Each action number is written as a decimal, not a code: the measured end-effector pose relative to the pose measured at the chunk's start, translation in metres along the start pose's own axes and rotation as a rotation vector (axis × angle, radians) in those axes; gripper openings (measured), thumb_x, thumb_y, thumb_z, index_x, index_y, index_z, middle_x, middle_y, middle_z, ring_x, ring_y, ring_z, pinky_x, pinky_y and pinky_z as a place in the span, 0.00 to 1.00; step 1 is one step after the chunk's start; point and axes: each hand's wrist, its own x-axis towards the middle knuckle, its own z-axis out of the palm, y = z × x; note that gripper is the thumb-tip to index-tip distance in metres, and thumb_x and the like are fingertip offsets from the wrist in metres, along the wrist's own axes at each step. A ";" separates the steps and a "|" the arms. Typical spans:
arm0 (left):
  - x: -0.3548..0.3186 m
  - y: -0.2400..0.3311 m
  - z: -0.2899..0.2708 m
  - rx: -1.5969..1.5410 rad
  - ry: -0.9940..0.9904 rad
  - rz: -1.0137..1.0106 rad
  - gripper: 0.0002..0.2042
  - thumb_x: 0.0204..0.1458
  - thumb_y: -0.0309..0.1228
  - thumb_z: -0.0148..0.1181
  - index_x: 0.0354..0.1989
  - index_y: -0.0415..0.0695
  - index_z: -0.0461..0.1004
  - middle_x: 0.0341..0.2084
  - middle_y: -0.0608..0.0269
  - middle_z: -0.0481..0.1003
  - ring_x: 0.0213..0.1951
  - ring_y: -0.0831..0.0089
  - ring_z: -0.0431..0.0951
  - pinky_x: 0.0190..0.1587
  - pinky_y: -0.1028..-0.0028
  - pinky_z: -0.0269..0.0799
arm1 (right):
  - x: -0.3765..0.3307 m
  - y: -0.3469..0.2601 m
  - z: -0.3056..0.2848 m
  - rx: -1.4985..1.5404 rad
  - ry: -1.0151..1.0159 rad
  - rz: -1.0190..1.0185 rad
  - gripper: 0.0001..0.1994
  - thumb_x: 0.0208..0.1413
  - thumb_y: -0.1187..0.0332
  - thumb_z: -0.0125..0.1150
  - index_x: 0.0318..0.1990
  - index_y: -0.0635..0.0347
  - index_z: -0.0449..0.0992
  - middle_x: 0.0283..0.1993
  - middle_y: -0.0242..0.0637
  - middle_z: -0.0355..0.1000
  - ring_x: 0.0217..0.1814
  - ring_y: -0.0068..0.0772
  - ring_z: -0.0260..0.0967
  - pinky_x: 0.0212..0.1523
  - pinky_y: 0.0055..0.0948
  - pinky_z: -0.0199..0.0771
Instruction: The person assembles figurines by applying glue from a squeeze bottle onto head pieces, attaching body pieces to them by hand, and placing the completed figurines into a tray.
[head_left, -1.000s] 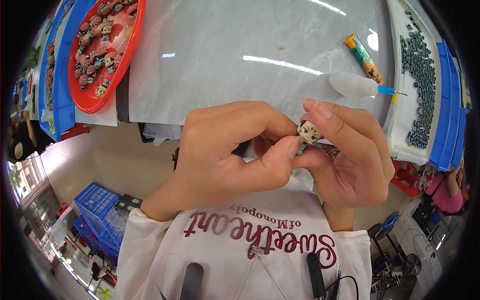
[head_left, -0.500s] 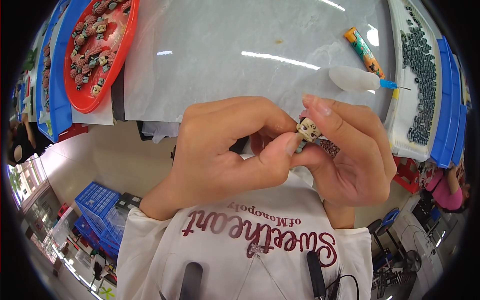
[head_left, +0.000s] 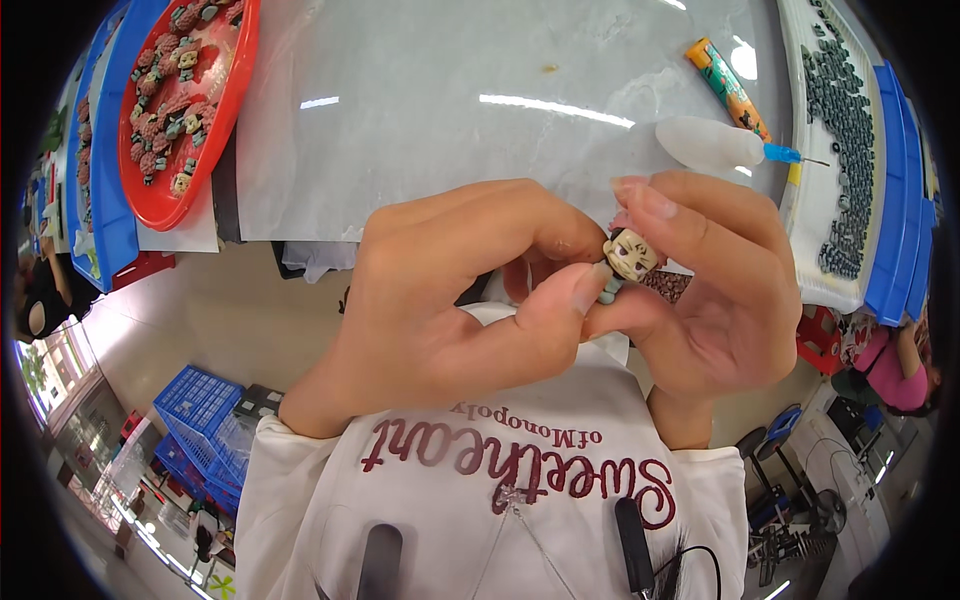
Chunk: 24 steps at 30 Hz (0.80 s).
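A small toy figurine point(head_left: 632, 256) with a cream face, pink hair and a grey-green body is held between both hands above the near table edge. My left hand point(head_left: 470, 290) pinches its body between thumb and forefinger. With thumb and fingertips, my right hand point(head_left: 705, 275) grips the head from the right and the top. The fingers cover part of the hair and the back. Beyond my right hand, a white squeeze bottle point(head_left: 705, 143) with a blue needle tip point(head_left: 782, 153) lies on the table.
On the left, a red tray point(head_left: 215, 150) holds several pink-haired figurines beside a blue bin point(head_left: 118, 215). An orange-and-green tube point(head_left: 728, 88) lies at the far right of the grey table point(head_left: 420, 150). A white tray point(head_left: 812, 235) of small dark parts stands at the right, next to blue bins point(head_left: 895, 200).
The figurine has tilted and shows more of its face. My right hand has shifted slightly right and its fingers have lifted a little. My left hand keeps its pinch.
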 end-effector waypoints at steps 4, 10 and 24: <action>0.001 0.000 0.000 0.015 -0.020 -0.001 0.05 0.39 0.23 0.52 0.24 0.32 0.68 0.19 0.59 0.71 0.21 0.76 0.68 0.24 0.80 0.61 | -0.001 0.000 -0.002 -0.007 -0.019 -0.006 0.23 0.37 0.59 0.65 0.37 0.70 0.70 0.33 0.50 0.69 0.30 0.34 0.69 0.28 0.22 0.71; -0.001 -0.001 0.001 0.030 -0.024 0.005 0.05 0.38 0.22 0.52 0.23 0.32 0.68 0.18 0.59 0.71 0.20 0.76 0.67 0.23 0.80 0.60 | -0.004 -0.001 0.000 0.034 0.008 0.015 0.23 0.36 0.61 0.66 0.37 0.69 0.67 0.33 0.51 0.68 0.33 0.38 0.70 0.30 0.25 0.74; 0.001 -0.001 -0.002 0.010 0.000 -0.025 0.04 0.37 0.21 0.51 0.22 0.32 0.68 0.16 0.60 0.69 0.19 0.77 0.66 0.21 0.80 0.59 | -0.003 -0.006 0.003 0.040 -0.022 0.070 0.20 0.37 0.64 0.66 0.36 0.68 0.68 0.35 0.53 0.67 0.34 0.37 0.70 0.31 0.23 0.74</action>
